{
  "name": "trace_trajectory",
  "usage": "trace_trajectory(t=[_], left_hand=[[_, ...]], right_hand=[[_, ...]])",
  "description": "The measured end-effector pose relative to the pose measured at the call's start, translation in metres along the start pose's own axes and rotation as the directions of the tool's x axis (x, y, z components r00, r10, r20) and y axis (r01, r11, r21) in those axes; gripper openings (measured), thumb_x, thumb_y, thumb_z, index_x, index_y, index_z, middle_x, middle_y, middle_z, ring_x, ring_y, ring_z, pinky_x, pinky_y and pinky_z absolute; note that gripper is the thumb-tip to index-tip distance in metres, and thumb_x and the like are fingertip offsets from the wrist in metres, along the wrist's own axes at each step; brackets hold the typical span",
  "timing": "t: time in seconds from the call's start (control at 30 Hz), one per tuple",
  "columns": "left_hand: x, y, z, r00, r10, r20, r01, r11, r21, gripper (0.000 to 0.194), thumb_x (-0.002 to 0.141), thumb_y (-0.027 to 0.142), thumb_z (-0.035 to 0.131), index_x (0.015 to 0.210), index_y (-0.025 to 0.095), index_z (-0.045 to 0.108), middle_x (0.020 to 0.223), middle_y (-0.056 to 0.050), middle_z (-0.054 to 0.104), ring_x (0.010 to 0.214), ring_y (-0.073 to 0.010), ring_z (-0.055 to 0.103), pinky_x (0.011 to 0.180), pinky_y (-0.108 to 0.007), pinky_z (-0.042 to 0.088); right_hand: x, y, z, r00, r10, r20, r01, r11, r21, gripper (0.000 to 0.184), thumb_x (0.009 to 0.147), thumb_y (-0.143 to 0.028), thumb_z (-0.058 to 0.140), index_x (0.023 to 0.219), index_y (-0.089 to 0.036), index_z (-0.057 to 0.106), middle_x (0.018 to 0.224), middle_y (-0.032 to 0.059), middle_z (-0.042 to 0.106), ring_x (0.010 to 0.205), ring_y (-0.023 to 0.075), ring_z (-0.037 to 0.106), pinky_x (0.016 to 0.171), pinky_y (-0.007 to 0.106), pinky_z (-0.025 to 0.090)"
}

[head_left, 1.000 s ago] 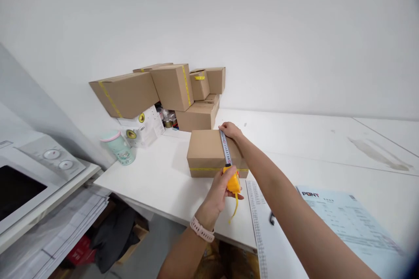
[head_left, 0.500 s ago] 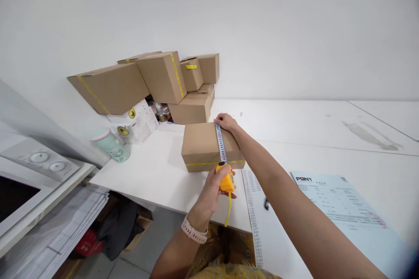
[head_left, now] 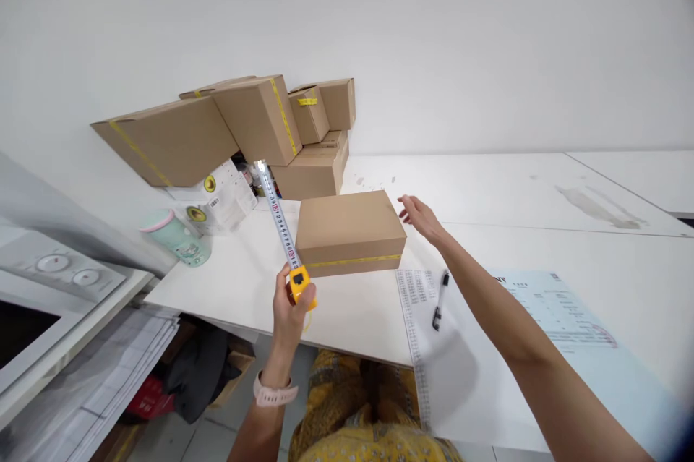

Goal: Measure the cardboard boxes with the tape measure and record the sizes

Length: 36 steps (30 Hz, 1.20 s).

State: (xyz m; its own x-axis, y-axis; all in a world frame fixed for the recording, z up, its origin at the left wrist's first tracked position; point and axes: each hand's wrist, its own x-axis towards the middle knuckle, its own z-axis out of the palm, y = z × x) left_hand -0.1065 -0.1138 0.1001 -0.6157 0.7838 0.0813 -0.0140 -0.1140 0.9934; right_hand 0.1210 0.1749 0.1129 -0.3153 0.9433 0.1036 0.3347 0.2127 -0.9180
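Observation:
A yellow tape measure (head_left: 301, 290) is gripped in my left hand (head_left: 289, 310), left of the near cardboard box. Its metal blade (head_left: 279, 220) sticks out up and away, its far end in front of the stacked boxes. The closed cardboard box (head_left: 350, 227) lies flat on the white table, a yellow tape strip along its front side. My right hand (head_left: 420, 216) hovers by the box's far right corner, fingers extended and holding nothing. Whether its fingertips touch the box, I cannot tell.
Several cardboard boxes (head_left: 263, 118) are stacked at the back left. Beside them stand a white avocado-print carton (head_left: 225, 202) and a mint tumbler (head_left: 178, 238). A black pen (head_left: 440, 303) lies on the spiral notebook (head_left: 442, 368), with a light-blue sheet (head_left: 564, 324) to its right.
The tape's blade has come off the box top, and my left hand has carried it leftward. My right hand has let go of the blade's end and moved right.

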Motion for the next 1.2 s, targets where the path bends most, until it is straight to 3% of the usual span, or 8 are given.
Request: trace_trajectory(t=[0.13, 0.23, 0.47, 0.57, 0.63, 0.83, 1.03, 1.2], left_hand=[[0.025, -0.006, -0.013, 0.995, -0.078, 0.063, 0.079, 0.997, -0.021, 0.061, 0.07, 0.054, 0.08, 0.114, 0.021, 0.054, 0.087, 0.0, 0.061, 0.07, -0.0158, 0.062, 0.054, -0.028, 0.058], [0.042, 0.011, -0.013, 0.993, -0.044, 0.113, 0.05, 0.997, -0.053, 0.059, 0.07, 0.051, 0.081, 0.113, 0.021, 0.055, 0.091, -0.001, 0.062, 0.069, -0.0164, 0.063, 0.051, -0.029, 0.058], [0.062, 0.052, -0.001, 0.985, 0.04, 0.17, -0.027, 0.996, -0.08, 0.057, 0.07, 0.048, 0.081, 0.113, 0.019, 0.058, 0.106, -0.006, 0.064, 0.068, -0.0165, 0.064, 0.047, -0.028, 0.057], [0.047, 0.051, 0.012, 0.982, 0.093, 0.165, -0.08, 0.993, -0.081, 0.058, 0.071, 0.048, 0.081, 0.117, 0.022, 0.058, 0.108, -0.005, 0.062, 0.07, -0.0151, 0.063, 0.05, -0.027, 0.059], [0.032, 0.044, 0.023, 0.959, 0.073, 0.274, -0.045, 0.993, -0.109, 0.059, 0.072, 0.047, 0.081, 0.121, 0.023, 0.057, 0.105, -0.004, 0.062, 0.071, -0.0149, 0.063, 0.051, -0.026, 0.059], [-0.004, 0.013, 0.055, 0.837, -0.136, 0.53, 0.213, 0.973, -0.085, 0.053, 0.078, 0.047, 0.077, 0.121, 0.021, 0.058, 0.096, -0.003, 0.06, 0.072, -0.0161, 0.062, 0.052, -0.027, 0.059], [-0.008, -0.002, 0.066, 0.826, -0.193, 0.53, 0.298, 0.947, -0.12, 0.052, 0.076, 0.049, 0.077, 0.117, 0.021, 0.059, 0.107, -0.007, 0.063, 0.072, -0.0161, 0.063, 0.051, -0.027, 0.057], [-0.012, -0.003, 0.07, 0.83, -0.24, 0.504, 0.334, 0.937, -0.103, 0.053, 0.074, 0.051, 0.078, 0.114, 0.021, 0.06, 0.105, -0.006, 0.064, 0.071, -0.0161, 0.064, 0.049, -0.027, 0.057]], right_hand=[[-0.059, 0.013, -0.004, 0.977, -0.103, 0.185, 0.102, 0.995, 0.015, 0.075, 0.096, -0.071, 0.038, 0.155, -0.026, 0.041, 0.1, 0.0063, 0.068, 0.079, 0.0189, 0.062, 0.08, 0.038, 0.054], [-0.069, -0.006, -0.006, 0.962, -0.215, 0.171, 0.224, 0.974, -0.037, 0.07, 0.091, -0.069, 0.053, 0.148, -0.028, 0.051, 0.105, 0.0062, 0.067, 0.083, 0.0202, 0.06, 0.077, 0.038, 0.053], [-0.037, -0.047, -0.012, 0.938, -0.308, -0.156, 0.243, 0.91, -0.335, 0.044, 0.086, -0.064, 0.061, 0.102, -0.024, 0.071, 0.114, 0.0114, 0.064, 0.1, 0.0274, 0.061, 0.081, 0.041, 0.05], [-0.016, -0.056, -0.006, 0.9, -0.421, -0.109, 0.342, 0.839, -0.423, 0.033, 0.094, -0.052, 0.053, 0.094, -0.022, 0.068, 0.112, 0.0122, 0.067, 0.107, 0.0285, 0.059, 0.086, 0.041, 0.047], [0.002, -0.062, -0.002, 0.9, -0.435, -0.022, 0.377, 0.803, -0.461, 0.03, 0.098, -0.042, 0.045, 0.092, -0.021, 0.066, 0.103, 0.0114, 0.07, 0.097, 0.0267, 0.061, 0.083, 0.039, 0.045], [0.04, -0.074, 0.014, 0.879, -0.476, 0.019, 0.404, 0.725, -0.557, 0.031, 0.097, -0.019, 0.035, 0.103, -0.02, 0.066, 0.109, 0.0117, 0.073, 0.096, 0.028, 0.062, 0.084, 0.039, 0.04], [0.039, -0.074, 0.024, 0.857, -0.513, 0.046, 0.424, 0.652, -0.629, 0.051, 0.093, -0.008, 0.034, 0.137, -0.023, 0.055, 0.112, 0.0112, 0.07, 0.103, 0.0298, 0.058, 0.085, 0.04, 0.036], [0.038, -0.072, 0.024, 0.82, -0.565, 0.096, 0.463, 0.554, -0.692, 0.059, 0.093, -0.007, 0.035, 0.143, -0.03, 0.056, 0.107, 0.0115, 0.065, 0.095, 0.0275, 0.052, 0.082, 0.039, 0.033]])
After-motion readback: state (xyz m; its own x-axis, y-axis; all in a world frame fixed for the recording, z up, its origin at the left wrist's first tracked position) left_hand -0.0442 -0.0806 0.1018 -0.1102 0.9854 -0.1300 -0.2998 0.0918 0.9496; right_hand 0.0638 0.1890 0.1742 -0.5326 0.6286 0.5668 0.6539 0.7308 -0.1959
